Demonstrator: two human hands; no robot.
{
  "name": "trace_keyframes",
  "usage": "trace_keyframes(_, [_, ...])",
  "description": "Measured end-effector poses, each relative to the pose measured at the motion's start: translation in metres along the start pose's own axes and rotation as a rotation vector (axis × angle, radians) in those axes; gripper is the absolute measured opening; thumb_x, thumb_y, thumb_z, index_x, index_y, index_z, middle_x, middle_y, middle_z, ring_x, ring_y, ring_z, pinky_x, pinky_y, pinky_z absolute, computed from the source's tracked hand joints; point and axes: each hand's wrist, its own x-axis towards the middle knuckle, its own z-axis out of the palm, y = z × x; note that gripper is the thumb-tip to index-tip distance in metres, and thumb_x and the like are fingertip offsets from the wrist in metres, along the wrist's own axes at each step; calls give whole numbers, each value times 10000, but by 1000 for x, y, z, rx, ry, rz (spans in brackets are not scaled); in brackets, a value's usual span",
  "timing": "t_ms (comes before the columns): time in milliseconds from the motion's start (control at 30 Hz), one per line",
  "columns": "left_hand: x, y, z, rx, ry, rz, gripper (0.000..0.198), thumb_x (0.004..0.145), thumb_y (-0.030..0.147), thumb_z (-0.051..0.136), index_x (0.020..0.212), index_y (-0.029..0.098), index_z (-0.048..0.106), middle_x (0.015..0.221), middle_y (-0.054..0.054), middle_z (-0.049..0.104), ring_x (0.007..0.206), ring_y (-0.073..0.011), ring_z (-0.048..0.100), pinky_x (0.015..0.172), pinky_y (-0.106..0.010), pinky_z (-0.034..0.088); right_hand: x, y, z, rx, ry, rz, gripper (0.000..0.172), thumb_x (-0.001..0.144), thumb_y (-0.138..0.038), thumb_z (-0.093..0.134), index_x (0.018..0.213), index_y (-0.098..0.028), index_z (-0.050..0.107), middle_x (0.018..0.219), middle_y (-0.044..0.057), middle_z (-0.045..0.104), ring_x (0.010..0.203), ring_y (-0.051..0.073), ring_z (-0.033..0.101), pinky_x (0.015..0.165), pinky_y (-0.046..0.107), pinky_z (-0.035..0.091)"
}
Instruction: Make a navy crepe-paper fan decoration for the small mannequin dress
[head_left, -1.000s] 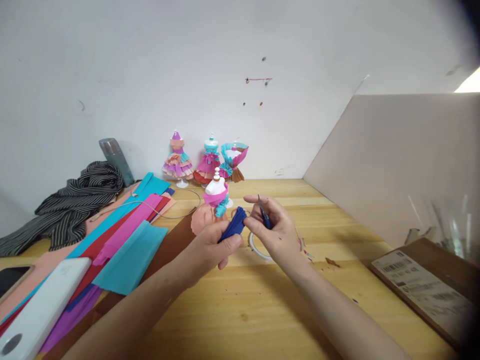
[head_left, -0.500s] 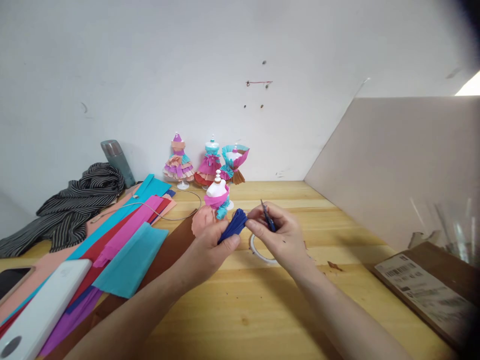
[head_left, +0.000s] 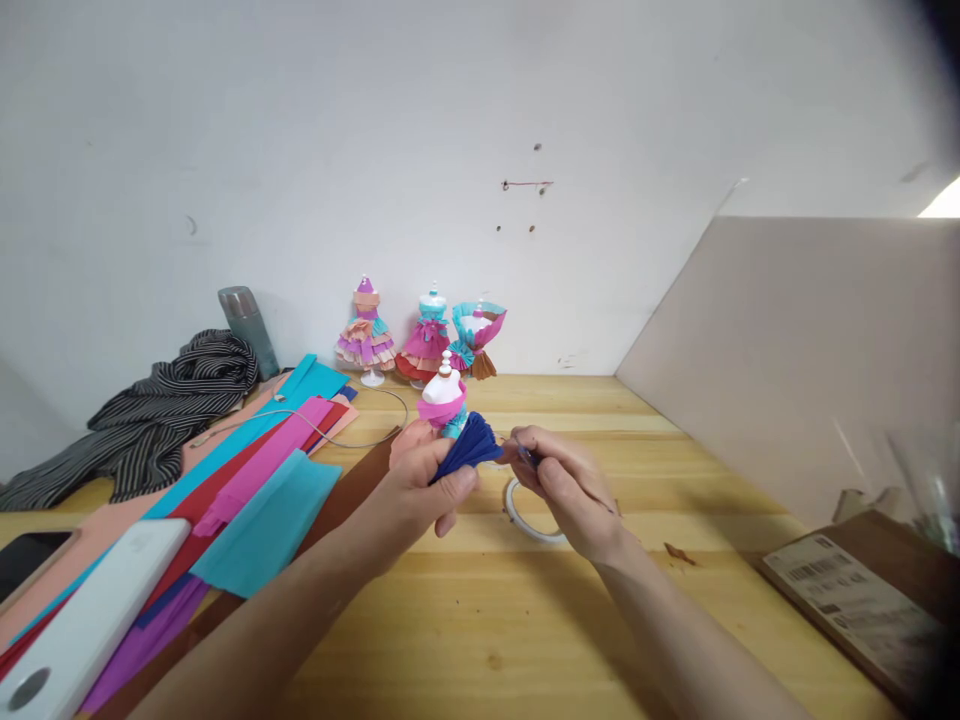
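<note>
My left hand [head_left: 420, 485] is closed on a bunch of pleated dark blue crepe paper [head_left: 472, 445], its folds fanning toward the right. My right hand [head_left: 574, 490] is closed around small dark scissors [head_left: 529, 455], mostly hidden by the fingers and slightly blurred. Its fingertips are at the right edge of the blue paper. Just behind the paper stands a small white dress form [head_left: 444, 388] wrapped in a pink band, with a turquoise ruffle and a peach piece beside it. A white roll of tape [head_left: 529, 515] lies on the table below my right hand.
Three dressed miniature forms [head_left: 365, 335] stand by the wall. Coloured crepe sheets [head_left: 274, 520], a white box [head_left: 97, 610], a phone [head_left: 30, 565], a striped cloth [head_left: 172, 400] and a flask [head_left: 249, 330] occupy the left. A labelled cardboard box [head_left: 855, 600] lies right.
My right hand has turned, so the scissors' upright tip shows less. The blue paper's pleats are more spread out. The whole view has shifted slightly.
</note>
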Motion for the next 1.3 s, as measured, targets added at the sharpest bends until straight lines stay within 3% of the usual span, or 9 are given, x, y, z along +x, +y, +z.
trace_keyframes(100, [1, -1, -2, -155, -72, -47, 366, 834, 535, 615, 808, 172, 582, 555, 39, 433, 516, -99, 362, 511, -238, 344, 4, -1, -5, -63, -59, -79, 358, 979, -475, 421, 833, -195, 590, 719, 23, 514, 627, 155, 437, 565, 280, 329])
trace_keyframes(233, [2, 3, 0, -391, -195, -132, 418, 795, 557, 675, 794, 157, 554, 531, 84, 316, 474, -67, 247, 469, -216, 322, 10, -9, -9, -149, -136, -114, 372, 995, -474, 383, 807, -195, 543, 664, -7, 456, 571, 135, 388, 557, 274, 318])
trace_keyframes(433, [2, 4, 0, -516, -290, -168, 411, 807, 532, 681, 773, 148, 540, 550, 82, 297, 476, -60, 238, 450, -197, 306, 11, -15, -10, -238, -187, -152, 357, 1014, -432, 358, 800, -197, 519, 687, -5, 495, 588, 132, 422, 558, 263, 325])
trace_keyframes(867, [1, 3, 2, -531, -300, -214, 401, 814, 520, 679, 761, 151, 529, 527, 90, 284, 469, -60, 238, 449, -190, 308, 10, -22, -9, -433, -142, -296, 121, 942, -172, 433, 911, -193, 548, 710, -1, 536, 596, 130, 467, 552, 243, 350])
trace_keyframes(1300, [3, 2, 2, -485, -284, -213, 415, 815, 538, 664, 759, 155, 515, 523, 92, 287, 461, -58, 223, 443, -200, 296, 12, -25, -10, -482, -156, -320, 117, 925, -151, 433, 903, -195, 539, 688, -10, 503, 570, 131, 440, 538, 246, 330])
